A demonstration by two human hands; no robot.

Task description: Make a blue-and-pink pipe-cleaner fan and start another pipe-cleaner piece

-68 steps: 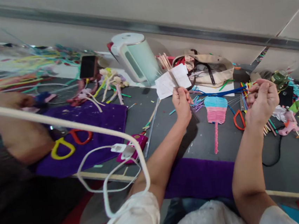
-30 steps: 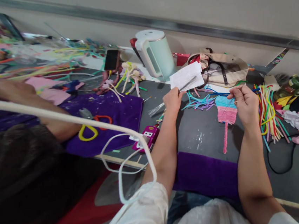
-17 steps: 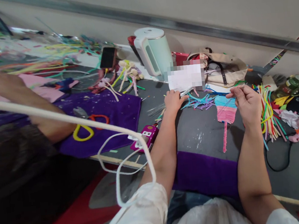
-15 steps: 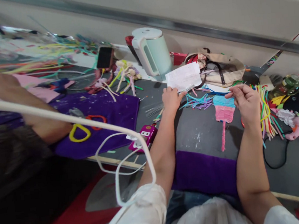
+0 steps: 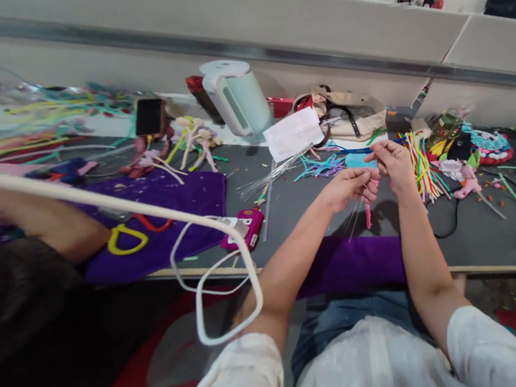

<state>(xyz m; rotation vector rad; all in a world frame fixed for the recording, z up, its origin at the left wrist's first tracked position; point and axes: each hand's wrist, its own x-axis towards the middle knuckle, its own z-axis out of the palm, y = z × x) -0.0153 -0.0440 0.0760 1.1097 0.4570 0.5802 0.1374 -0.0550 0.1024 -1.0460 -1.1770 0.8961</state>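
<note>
My left hand (image 5: pixel 351 186) and my right hand (image 5: pixel 392 165) meet above the grey table (image 5: pixel 306 219), fingers closed. Both pinch a few thin silver wires (image 5: pixel 356 219) that hang down from my left hand. Just behind them lies a blue and pink pipe-cleaner piece (image 5: pixel 356 160), its pink stem (image 5: pixel 368 214) showing below my fingers. A bundle of thin wires (image 5: pixel 271 174) with a white paper label (image 5: pixel 293 133) rests on the table, left of my hands.
A mint kettle (image 5: pixel 236 98), a beige bag (image 5: pixel 353 117) and a phone (image 5: pixel 150 115) stand at the back. Coloured pipe cleaners (image 5: pixel 421 159) lie right. Left: purple cloth (image 5: pixel 167 196), scissors (image 5: pixel 128 237), magenta power strip (image 5: pixel 243 228), white cable (image 5: pixel 150 210), another person's arm (image 5: pixel 40 208).
My left hand let go of the labelled wire bundle, which now lies on the table. It moved right to join my right hand, and both now pinch a few thin wires.
</note>
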